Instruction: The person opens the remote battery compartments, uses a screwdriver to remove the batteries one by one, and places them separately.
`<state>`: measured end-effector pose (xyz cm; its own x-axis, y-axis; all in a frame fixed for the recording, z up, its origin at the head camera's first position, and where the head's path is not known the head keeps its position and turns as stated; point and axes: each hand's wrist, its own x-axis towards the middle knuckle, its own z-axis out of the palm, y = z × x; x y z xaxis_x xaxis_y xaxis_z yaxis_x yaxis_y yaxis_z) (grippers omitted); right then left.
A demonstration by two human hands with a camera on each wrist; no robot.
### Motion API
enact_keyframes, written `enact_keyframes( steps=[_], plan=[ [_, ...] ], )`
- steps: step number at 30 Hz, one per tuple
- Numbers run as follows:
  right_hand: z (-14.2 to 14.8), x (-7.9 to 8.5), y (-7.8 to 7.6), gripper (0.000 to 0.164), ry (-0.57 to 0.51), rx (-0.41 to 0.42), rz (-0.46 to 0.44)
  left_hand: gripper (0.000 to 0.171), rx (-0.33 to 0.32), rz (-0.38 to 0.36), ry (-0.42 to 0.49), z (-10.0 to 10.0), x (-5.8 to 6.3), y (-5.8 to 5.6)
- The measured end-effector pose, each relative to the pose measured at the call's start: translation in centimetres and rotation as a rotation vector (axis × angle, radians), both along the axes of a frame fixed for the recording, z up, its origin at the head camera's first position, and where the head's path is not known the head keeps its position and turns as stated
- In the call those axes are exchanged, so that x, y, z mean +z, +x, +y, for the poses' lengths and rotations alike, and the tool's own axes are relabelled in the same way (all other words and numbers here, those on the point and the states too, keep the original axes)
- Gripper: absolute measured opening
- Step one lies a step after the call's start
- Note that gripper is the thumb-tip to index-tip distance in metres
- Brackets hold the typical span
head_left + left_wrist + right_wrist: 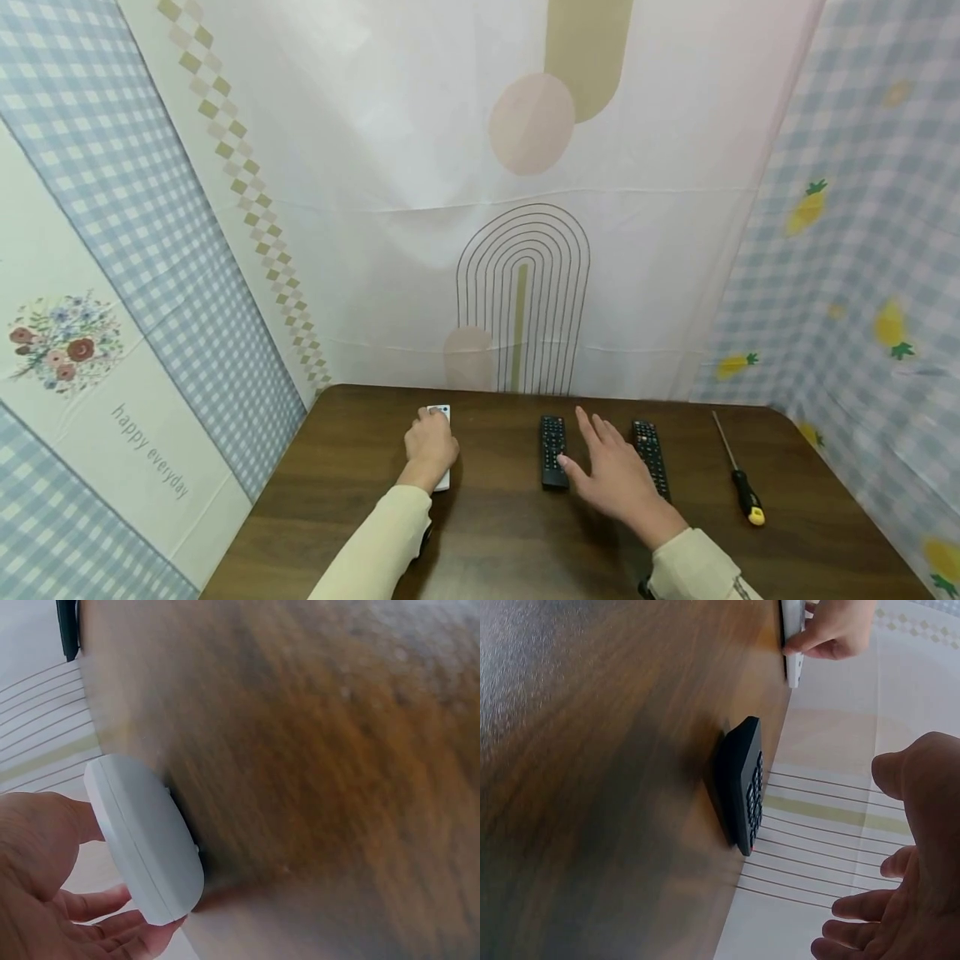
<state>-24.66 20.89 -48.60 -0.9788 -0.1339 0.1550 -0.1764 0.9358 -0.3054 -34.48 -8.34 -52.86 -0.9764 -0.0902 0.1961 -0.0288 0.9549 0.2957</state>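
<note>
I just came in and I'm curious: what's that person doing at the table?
The person's left hand is gripping a white, oblong remote control at the brown wood-grain table. Their right hand is spread open and holds nothing. It hovers near a long black remote control with many buttons, and in the head view it partly hides a second long black remote control. A screwdriver with a thin metal shaft and black-and-yellow handle lies farther right, untouched.
</note>
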Motion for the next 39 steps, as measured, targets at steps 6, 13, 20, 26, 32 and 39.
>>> enact_keyframes(
  steps=[6, 13, 20, 26, 32, 39],
  plan=[
    [-0.4, -0.1, 0.1, 0.088, -0.012, 0.0, -0.016, 0.05, -0.002, -0.018, -0.023, 0.2, 0.0, -0.2],
    [-0.7, -0.1, 0.1, 0.087, -0.018, -0.003, -0.007, 0.044, -0.004, -0.007, -0.041, 0.1, -0.2, -0.2],
    [-0.5, -0.3, 0.2, 0.087, -0.047, -0.015, 0.028, 0.046, -0.018, -0.008, -0.01, -0.7, 0.0, -0.2],
    [-0.2, -0.3, 0.4, 0.084, -0.09, -0.042, 0.079, 0.049, -0.03, -0.002, -0.004, -1.5, 0.2, 0.0],
    [0.0, -0.5, 0.7, 0.076, -0.095, -0.088, 0.094, 0.049, -0.068, 0.0, -0.057, -1.7, 0.2, 0.0],
    [0.1, -0.3, 0.6, 0.069, -0.127, -0.107, 0.113, 0.055, -0.088, -0.036, -0.02, -2.1, 0.9, -0.2]
  ],
)
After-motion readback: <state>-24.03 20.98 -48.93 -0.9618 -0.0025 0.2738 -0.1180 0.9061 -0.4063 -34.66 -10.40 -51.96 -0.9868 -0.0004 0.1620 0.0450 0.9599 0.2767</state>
